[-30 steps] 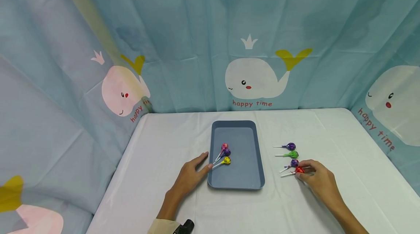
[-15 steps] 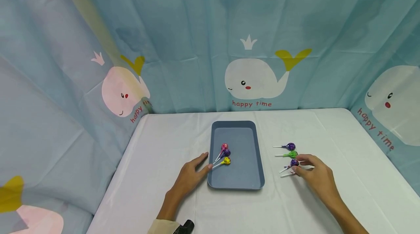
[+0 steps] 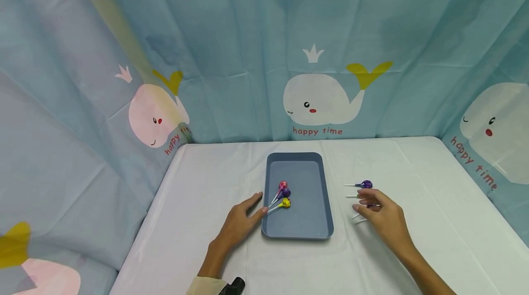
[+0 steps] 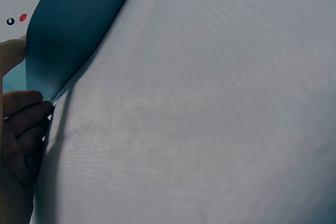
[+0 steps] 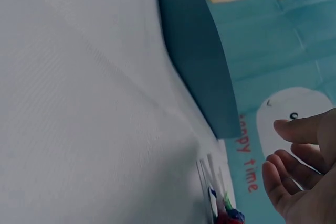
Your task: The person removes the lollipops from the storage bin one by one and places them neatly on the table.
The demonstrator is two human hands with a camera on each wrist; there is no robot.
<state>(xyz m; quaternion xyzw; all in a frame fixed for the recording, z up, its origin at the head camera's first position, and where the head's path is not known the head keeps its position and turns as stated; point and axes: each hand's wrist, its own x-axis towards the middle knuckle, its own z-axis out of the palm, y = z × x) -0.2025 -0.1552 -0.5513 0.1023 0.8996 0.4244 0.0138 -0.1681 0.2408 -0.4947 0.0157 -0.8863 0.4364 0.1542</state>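
Lollipops [image 3: 286, 202] lie flat in two groups, and I judge the work partly done: three are inside the blue-grey tray [image 3: 307, 210], four outside it, perhaps left to deal with. From left to right: my left hand [image 3: 237, 226] has thumb and forefinger apart, touching the tray's left rim and gripping nothing that I can see. Just inside that rim are a pink lollipop [image 3: 283, 184], a purple lollipop [image 3: 286, 192] and a yellow lollipop, heads to the right and away from me, sticks slanting back toward my left hand; the yellow lies most nearly crosswise. On the white cloth [image 3: 339, 263] to the tray's right, four sticks point left; the far purple lollipop [image 3: 367, 184] lies almost square to the tray's long axis, the two nearest slant slightly toward me. Above them my right hand [image 3: 384, 221], fingers loosely bent, thumb apart, pinches nothing, hiding most of the other heads.
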